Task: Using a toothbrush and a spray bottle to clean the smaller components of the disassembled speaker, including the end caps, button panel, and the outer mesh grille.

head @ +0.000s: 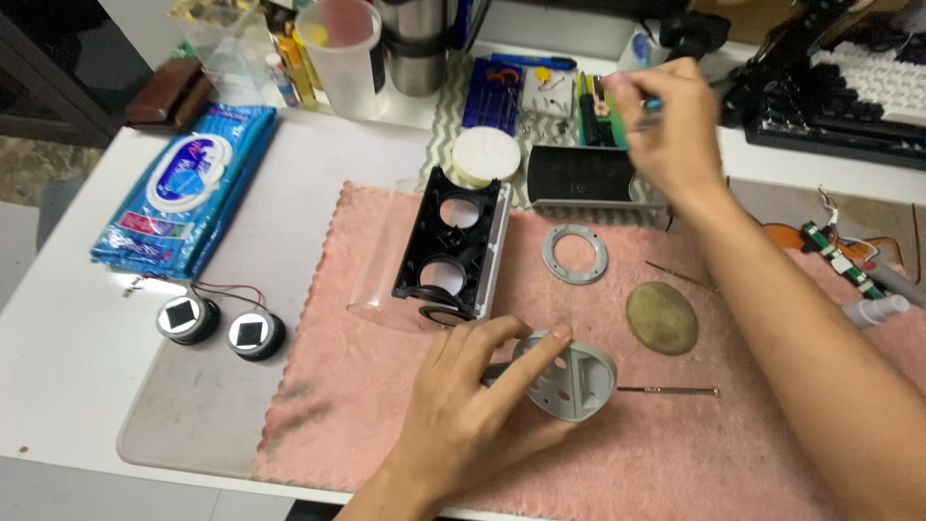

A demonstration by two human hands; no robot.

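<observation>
— Towel (675, 463), pink, covers the desk's middle. What lies on it?

— Black housing (453, 246) at eleven o'clock, grey ring (575, 253) at one, olive disc (662, 317) at three, thin rod (667, 391) at four.

— Left hand (463, 415)?

— At six o'clock, fingers curled around a grey cap (571, 378), thumb on its rim, holding it on the towel.

— Right hand (666, 125)?

— At one o'clock, raised over the toolkit (511, 96), fingertips pinched on a small blue tool (653, 102); most of it is hidden.

— Off the towel?

— Wipes pack (188, 188) at ten, two speakers (220, 326) at eight.
</observation>
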